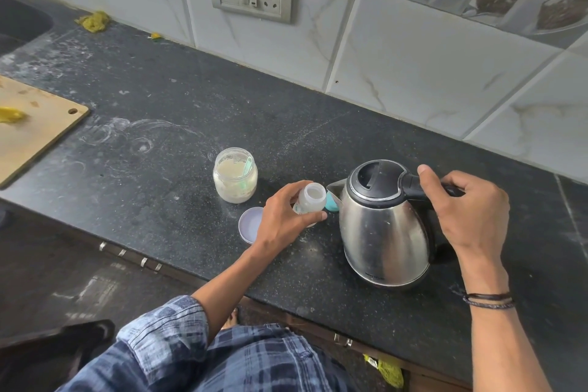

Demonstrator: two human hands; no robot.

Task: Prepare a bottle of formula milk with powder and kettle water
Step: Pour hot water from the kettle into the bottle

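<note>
Head view: left hand [284, 219] curls round the open feeding bottle [311, 199], just beside the steel kettle [383, 229] standing on the countertop [197, 111]; right hand [469, 208] wraps its handle. Pouring looks next: lift, tip spout over bottle mouth

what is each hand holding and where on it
The left hand grips the bottle round its body, below the open mouth. The right hand grips the kettle by its black handle.
</note>
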